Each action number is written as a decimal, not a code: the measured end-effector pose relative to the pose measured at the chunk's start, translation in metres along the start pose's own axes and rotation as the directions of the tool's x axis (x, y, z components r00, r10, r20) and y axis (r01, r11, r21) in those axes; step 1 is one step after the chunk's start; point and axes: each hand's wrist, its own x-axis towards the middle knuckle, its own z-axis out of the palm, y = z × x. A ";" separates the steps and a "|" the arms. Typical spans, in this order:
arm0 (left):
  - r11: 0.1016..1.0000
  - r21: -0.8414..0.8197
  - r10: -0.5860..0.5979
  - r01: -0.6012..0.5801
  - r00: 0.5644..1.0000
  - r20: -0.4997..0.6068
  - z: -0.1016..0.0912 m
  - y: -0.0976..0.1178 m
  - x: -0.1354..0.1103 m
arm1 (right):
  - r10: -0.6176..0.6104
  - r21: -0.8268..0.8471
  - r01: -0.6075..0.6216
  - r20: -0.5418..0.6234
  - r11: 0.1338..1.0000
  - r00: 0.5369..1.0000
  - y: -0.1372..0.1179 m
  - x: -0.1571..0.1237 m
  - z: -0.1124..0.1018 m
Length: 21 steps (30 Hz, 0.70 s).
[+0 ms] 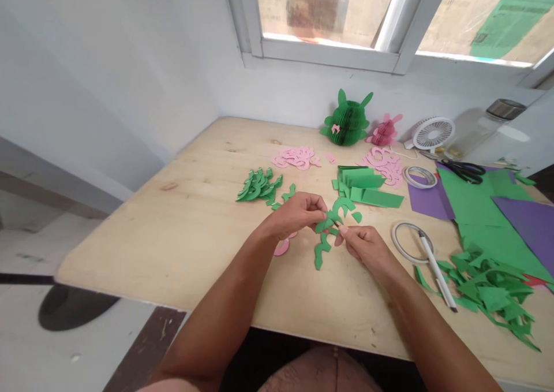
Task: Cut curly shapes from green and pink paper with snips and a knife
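My left hand (303, 212) pinches a small green paper cutout (324, 226) above the table, its thumb and fingertips closed on the upper edge. Close by on the right, my right hand (362, 245) is closed in a pinch against the same piece. A short dark tip shows at its fingertips; what it belongs to is hidden. Under and around the hands lie a wavy green cutout (319, 256), a curved green cutout (343, 205) and a pink curved cutout (281, 247), partly covered by my left wrist.
Green cutouts (258, 185), pink cutouts (296, 157) and folded green strips (361, 179) lie beyond my hands. To the right are a tape roll (419, 177), scissors (465, 171), a white pen (437, 271) and green scraps (493, 291). A green paper figure (347, 123) and a fan (433, 133) stand behind.
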 end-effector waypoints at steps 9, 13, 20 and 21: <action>1.000 -0.014 0.000 0.000 1.000 0.001 -0.001 0.000 0.000 | 0.002 0.015 -0.002 0.009 1.000 1.000 -0.002 -0.002 0.000; 0.999 -0.045 -0.004 0.005 1.000 0.008 0.000 0.001 0.000 | 0.001 0.026 -0.002 0.022 1.000 1.000 0.000 -0.002 0.000; 0.998 -0.057 -0.017 0.020 0.999 0.051 0.000 0.002 -0.001 | 0.011 0.040 -0.013 0.051 0.999 0.999 0.002 -0.001 -0.001; 0.998 -0.057 -0.021 0.024 0.998 0.058 0.000 0.002 -0.002 | 0.014 0.042 -0.017 0.055 0.999 0.998 0.002 -0.001 0.000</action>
